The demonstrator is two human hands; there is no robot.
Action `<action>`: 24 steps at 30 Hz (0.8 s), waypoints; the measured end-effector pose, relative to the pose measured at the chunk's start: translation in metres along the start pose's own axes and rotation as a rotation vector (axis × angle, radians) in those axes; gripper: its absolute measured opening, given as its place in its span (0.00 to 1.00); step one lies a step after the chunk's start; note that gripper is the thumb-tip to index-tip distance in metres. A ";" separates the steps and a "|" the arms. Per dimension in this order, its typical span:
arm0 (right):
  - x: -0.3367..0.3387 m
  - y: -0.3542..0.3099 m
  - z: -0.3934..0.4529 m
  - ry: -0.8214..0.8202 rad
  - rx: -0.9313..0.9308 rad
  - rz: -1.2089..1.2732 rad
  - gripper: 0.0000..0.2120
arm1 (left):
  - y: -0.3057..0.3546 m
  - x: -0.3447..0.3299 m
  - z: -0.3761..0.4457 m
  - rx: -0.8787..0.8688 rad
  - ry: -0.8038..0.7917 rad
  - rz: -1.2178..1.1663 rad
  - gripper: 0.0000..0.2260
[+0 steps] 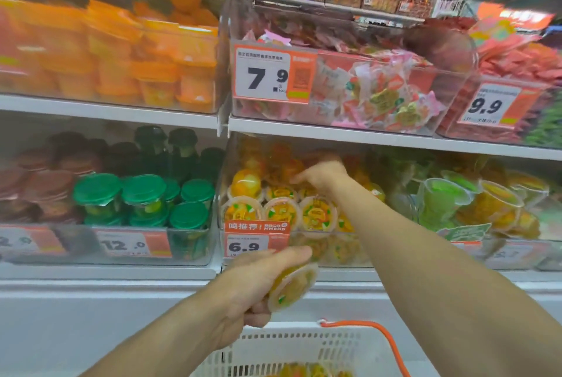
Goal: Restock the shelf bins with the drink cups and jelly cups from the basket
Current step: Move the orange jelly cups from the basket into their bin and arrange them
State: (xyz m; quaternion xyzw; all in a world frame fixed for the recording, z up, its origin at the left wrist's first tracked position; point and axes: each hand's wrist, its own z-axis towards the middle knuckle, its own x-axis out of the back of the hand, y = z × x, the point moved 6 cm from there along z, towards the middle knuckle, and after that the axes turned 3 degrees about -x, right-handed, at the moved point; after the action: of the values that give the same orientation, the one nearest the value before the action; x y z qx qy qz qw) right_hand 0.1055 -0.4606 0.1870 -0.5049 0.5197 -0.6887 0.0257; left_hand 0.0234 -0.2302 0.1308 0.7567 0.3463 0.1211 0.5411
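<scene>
The left hand (258,282) gripped an orange jelly cup (293,288) tilted on its side, just in front of the lower shelf's front edge and above the white basket (292,349), where more cups showed at the bottom. The right hand (322,175) reached into the clear bin (304,252) marked 6.9, fingers curled down over the stacked jelly cups (282,209); whether it held one could not be told.
</scene>
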 end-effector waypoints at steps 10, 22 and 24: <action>-0.007 -0.001 0.009 -0.171 0.041 0.111 0.15 | 0.017 0.006 0.007 -0.267 0.119 -0.150 0.35; 0.027 -0.019 -0.145 -0.574 0.459 0.118 0.13 | 0.047 0.006 -0.022 -0.554 0.462 0.275 0.28; 0.025 -0.016 -0.158 -0.566 0.503 0.099 0.18 | 0.051 0.003 -0.027 -0.652 0.471 0.371 0.27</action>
State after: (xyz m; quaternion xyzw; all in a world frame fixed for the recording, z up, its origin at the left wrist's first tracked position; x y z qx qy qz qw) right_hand -0.0132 -0.3579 0.2234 -0.6275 0.3305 -0.6258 0.3247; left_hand 0.0304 -0.2173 0.1867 0.5473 0.2622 0.4884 0.6270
